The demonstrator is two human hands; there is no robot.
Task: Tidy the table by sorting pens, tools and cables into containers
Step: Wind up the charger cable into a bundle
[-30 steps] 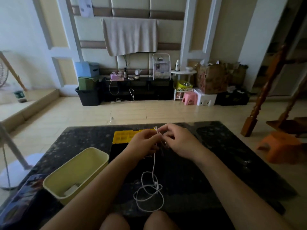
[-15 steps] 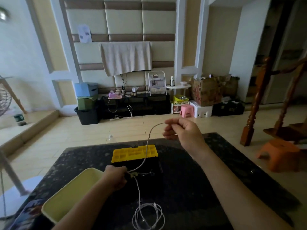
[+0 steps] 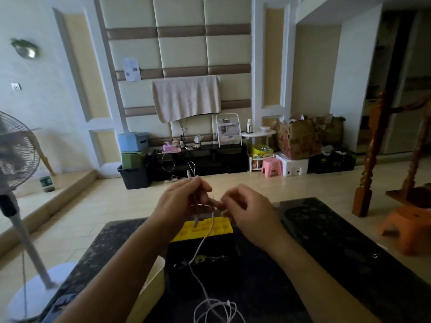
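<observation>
Gripping the thin white cable (image 3: pixel 202 243) raised over the dark speckled counter (image 3: pixel 338 259), left hand (image 3: pixel 180 201) and right hand (image 3: pixel 245 210) both pinch it; its loose coil below could snag and tangle.

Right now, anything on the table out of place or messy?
Yes. The white cable isn't contained: it runs from both hands, left hand and right hand, down across the black box and ends in a loose tangle at the table's near edge.
</observation>
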